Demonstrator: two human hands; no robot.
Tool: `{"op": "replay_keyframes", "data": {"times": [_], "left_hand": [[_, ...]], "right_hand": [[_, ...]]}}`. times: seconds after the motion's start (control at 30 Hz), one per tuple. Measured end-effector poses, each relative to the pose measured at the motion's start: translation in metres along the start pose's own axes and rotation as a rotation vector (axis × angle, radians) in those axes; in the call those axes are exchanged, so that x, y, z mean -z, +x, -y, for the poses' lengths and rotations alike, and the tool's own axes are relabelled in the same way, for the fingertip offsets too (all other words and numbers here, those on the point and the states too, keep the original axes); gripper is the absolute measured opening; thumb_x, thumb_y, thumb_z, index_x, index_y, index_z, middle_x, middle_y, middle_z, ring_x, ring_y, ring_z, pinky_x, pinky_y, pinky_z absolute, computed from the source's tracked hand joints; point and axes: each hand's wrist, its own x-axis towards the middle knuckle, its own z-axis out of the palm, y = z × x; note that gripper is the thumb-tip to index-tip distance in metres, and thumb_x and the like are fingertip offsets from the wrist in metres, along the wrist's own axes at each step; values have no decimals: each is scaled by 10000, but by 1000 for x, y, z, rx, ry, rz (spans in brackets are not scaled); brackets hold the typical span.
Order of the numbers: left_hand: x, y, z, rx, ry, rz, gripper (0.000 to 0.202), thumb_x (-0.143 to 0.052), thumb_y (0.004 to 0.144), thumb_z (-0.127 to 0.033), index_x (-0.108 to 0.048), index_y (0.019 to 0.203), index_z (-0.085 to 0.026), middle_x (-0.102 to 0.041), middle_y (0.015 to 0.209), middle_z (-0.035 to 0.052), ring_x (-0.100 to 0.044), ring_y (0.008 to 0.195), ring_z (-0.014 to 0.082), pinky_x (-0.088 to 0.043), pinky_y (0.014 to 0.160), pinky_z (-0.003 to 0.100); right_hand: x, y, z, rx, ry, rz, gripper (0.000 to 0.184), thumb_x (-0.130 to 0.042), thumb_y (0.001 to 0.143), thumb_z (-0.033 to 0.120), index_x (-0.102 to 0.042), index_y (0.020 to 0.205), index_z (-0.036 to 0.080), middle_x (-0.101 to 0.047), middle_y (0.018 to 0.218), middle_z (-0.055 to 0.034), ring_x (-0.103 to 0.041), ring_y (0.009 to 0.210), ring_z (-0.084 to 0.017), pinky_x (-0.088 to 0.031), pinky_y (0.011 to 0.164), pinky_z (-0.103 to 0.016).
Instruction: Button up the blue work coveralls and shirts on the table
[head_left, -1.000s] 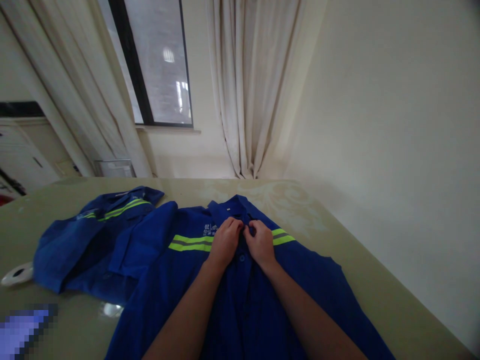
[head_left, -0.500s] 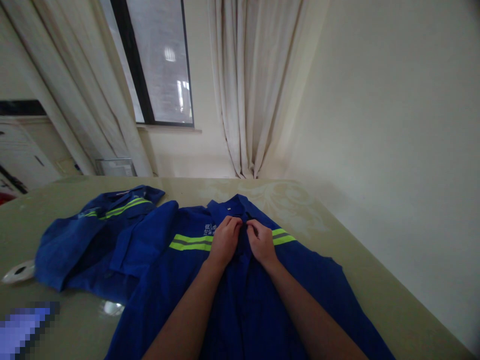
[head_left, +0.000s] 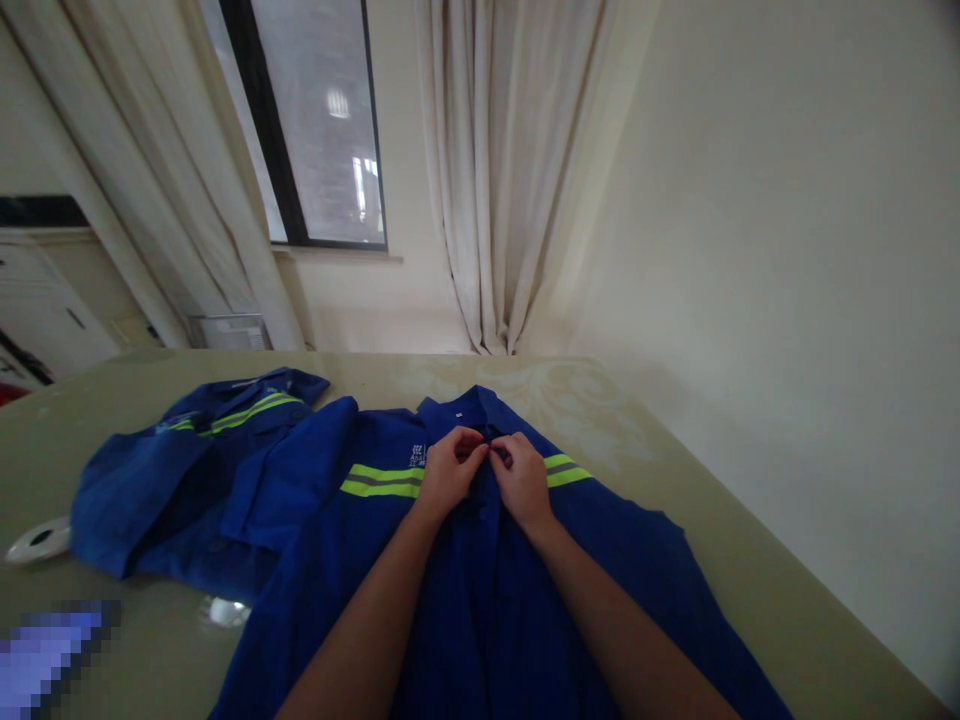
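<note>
A blue work jacket point(head_left: 615, 560) with yellow-green and grey reflective bands lies spread front up, its collar at the far end. Just below the collar, my left hand point(head_left: 448, 468) pinches one edge of the front opening between thumb and fingers. Close against it, my right hand point(head_left: 520, 478) is closed on the other edge, fingertips nearly meeting those of the left. Whatever small fastening lies between the fingertips is too small to make out. White lettering on the chest is partly covered by my left hand.
A second blue garment point(head_left: 172, 490) with the same bands lies crumpled at the left, beside a white object point(head_left: 37, 541). The greenish table point(head_left: 622, 425) runs to a wall on the right. Curtains point(head_left: 487, 180) and a window stand behind it.
My left hand has turned slightly, so its thumb and curled fingers show more clearly. Both hands stay at the jacket's front just below the collar.
</note>
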Motion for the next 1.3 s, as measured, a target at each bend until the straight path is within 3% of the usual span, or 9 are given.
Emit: {"op": "replay_keyframes", "data": {"times": [0.17,0.4,0.67,1.0,1.3], "left_hand": [[-1,1,0,40,11,-15,111,-613,836,-165,-690,910,-193,-769,850,28,-745,775,175,-607,737,295],[-2,-1,-5,53,34,-28,57,-669,806,-212,-685,860,-206,-760,792,5,-739,725,174,-597,716,291],[1,0,-6,63,70,-29,102,-651,778,-141,-704,843,-199,-761,766,-3,-725,692,160,-578,694,274],[0,2,-6,100,144,-53,114,-671,747,-114,-706,826,-189,-731,701,-14,-677,626,150,-516,624,255],[0,1,-1,11,137,39,160,-625,870,-144,-719,992,-189,-774,896,27,-724,780,165,-569,749,275]], "right_hand": [[-1,0,-2,7,-51,18,93,-623,897,196,-706,863,220,-654,853,-15,-608,691,-172,-462,681,-292],[0,0,1,22,-85,24,131,-612,900,162,-703,832,228,-646,836,-6,-606,696,-165,-439,658,-276],[-1,0,1,18,-113,50,127,-636,893,169,-704,803,227,-646,817,-4,-604,684,-162,-431,656,-272],[1,4,0,-15,108,18,98,-652,860,216,-704,778,215,-625,779,-4,-577,674,-159,-440,656,-277],[-8,13,-26,-188,422,79,178,-677,823,376,-717,815,202,-711,777,-33,-640,715,-203,-489,694,-316]]}}
